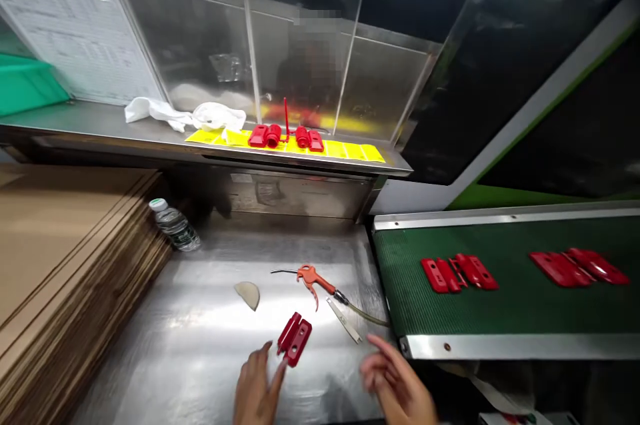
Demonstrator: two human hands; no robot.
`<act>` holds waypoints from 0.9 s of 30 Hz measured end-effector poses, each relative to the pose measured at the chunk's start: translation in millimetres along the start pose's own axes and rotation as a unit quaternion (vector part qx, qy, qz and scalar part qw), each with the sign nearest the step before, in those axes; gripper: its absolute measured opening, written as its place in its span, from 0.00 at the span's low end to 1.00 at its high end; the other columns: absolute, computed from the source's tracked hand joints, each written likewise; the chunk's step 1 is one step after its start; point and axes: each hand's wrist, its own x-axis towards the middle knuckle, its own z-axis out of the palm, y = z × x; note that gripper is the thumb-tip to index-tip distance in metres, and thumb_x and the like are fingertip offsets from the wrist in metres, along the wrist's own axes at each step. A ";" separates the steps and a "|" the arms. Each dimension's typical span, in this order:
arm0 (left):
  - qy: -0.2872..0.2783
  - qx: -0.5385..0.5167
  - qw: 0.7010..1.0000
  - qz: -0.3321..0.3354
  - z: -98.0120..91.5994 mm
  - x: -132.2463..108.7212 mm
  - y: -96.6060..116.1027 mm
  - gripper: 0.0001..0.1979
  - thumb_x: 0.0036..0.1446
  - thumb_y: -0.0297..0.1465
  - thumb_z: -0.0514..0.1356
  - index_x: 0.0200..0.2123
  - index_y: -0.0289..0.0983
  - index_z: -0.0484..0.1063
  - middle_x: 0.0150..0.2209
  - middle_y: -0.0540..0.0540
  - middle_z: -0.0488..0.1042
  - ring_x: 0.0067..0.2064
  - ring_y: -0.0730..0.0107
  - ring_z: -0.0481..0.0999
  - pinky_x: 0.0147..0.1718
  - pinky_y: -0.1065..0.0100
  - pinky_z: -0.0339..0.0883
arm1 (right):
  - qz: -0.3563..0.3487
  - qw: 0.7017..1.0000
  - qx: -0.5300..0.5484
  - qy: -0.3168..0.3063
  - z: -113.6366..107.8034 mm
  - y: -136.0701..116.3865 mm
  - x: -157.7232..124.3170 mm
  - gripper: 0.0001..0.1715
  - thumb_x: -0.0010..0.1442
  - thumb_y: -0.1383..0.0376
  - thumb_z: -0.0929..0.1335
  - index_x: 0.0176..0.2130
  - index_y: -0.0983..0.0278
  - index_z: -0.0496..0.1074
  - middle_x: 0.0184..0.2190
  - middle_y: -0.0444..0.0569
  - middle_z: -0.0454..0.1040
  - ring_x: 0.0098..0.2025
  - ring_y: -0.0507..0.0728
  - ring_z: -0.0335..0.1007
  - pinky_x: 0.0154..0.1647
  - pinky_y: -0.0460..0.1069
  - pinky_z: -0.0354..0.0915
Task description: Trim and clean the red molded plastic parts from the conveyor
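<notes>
Near edge of the desk: I have the left grip (pixel 256 390) and the right grip (pixel 397 382) on my feed, both low over the stainless steel desk (pixel 150 358).

Left grip: open, fingers loosely spread, holding nothing, with its fingertips (pixel 269 347) just beside the red plastic part (pixel 295 338); I can't confirm contact from here.

Right grip: open and empty, fingers spread, near the flat metal strip (pixel 344 320) but not on it.

Red plastic part: lying flat on the desk between the two grips, closer to the left one.

Progress so far: I count two clusters of red parts (pixel 459 272) on the green conveyor belt (pixel 500 285), and more red pieces (pixel 265 136) standing on a yellow strip (pixel 330 150) along the steel shelf (pixel 100 124). Only the one part lies on the desk.

Desk centre: an orange air blow gun (pixel 310 278) with its hose (pixel 367 314), and a beige crescent scrap (pixel 249 295).

Left edge of the desk: a stack of cardboard sheets (pixel 65 265) and a water bottle (pixel 175 225).
</notes>
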 end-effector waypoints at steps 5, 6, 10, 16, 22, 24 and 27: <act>0.017 0.050 0.998 -0.036 45.1 50.3 23.8 0.30 0.53 0.44 0.52 0.53 0.30 0.69 0.49 0.30 0.69 0.55 0.32 0.64 0.55 0.36 0.54 | -0.038 0.992 -0.116 0.030 84.4 47.9 84.9 0.24 0.64 0.58 0.57 0.50 0.64 0.74 0.50 0.60 0.74 0.55 0.67 0.69 0.57 0.63 0.66; 0.009 0.038 0.998 -0.049 44.3 53.4 24.9 0.27 0.52 0.42 0.53 0.50 0.31 0.69 0.47 0.31 0.70 0.53 0.33 0.66 0.54 0.37 0.56 | -0.044 0.990 -0.128 0.031 94.9 51.1 94.0 0.25 0.64 0.60 0.57 0.52 0.64 0.73 0.50 0.60 0.74 0.56 0.67 0.68 0.57 0.63 0.65; -0.072 -0.067 0.994 -0.037 4.4 46.6 35.8 0.19 0.50 0.37 0.56 0.45 0.36 0.70 0.41 0.41 0.73 0.45 0.49 0.74 0.47 0.54 0.66 | -0.047 0.982 -0.182 0.035 119.8 45.8 111.9 0.22 0.61 0.65 0.60 0.51 0.63 0.72 0.49 0.60 0.72 0.54 0.69 0.67 0.55 0.63 0.63; -0.158 -0.162 0.974 0.025 -106.2 0.1 84.0 0.10 0.44 0.29 0.66 0.34 0.41 0.80 0.40 0.47 0.70 0.42 0.57 0.74 0.43 0.63 0.65 | 0.003 0.985 -0.168 0.038 126.2 24.3 98.0 0.12 0.59 0.63 0.58 0.30 0.62 0.67 0.34 0.62 0.69 0.43 0.74 0.67 0.45 0.66 0.59; -0.163 -0.184 0.968 0.055 -190.0 -44.6 118.2 0.09 0.56 0.29 0.62 0.39 0.46 0.80 0.42 0.48 0.69 0.47 0.58 0.72 0.46 0.64 0.62 | 0.060 0.992 0.046 -0.097 126.3 -49.0 38.2 0.25 0.64 0.43 0.55 0.44 0.58 0.61 0.21 0.37 0.56 0.20 0.53 0.53 0.23 0.48 0.51; -0.175 -0.175 0.965 0.082 -209.1 -54.3 120.6 0.08 0.58 0.32 0.62 0.40 0.48 0.80 0.45 0.48 0.68 0.49 0.58 0.71 0.46 0.66 0.63 | 0.057 0.976 0.136 -0.162 130.9 -94.9 8.1 0.35 0.59 0.37 0.58 0.52 0.59 0.60 0.21 0.34 0.50 0.19 0.49 0.41 0.20 0.46 0.42; -0.177 -0.158 0.964 0.122 -228.5 -64.6 115.3 0.14 0.58 0.37 0.64 0.48 0.53 0.77 0.52 0.48 0.69 0.55 0.55 0.69 0.53 0.64 0.61 | 0.027 0.919 0.290 -0.266 141.1 -160.1 -34.6 0.40 0.44 0.35 0.70 0.44 0.58 0.64 0.21 0.34 0.52 0.21 0.47 0.39 0.22 0.46 0.40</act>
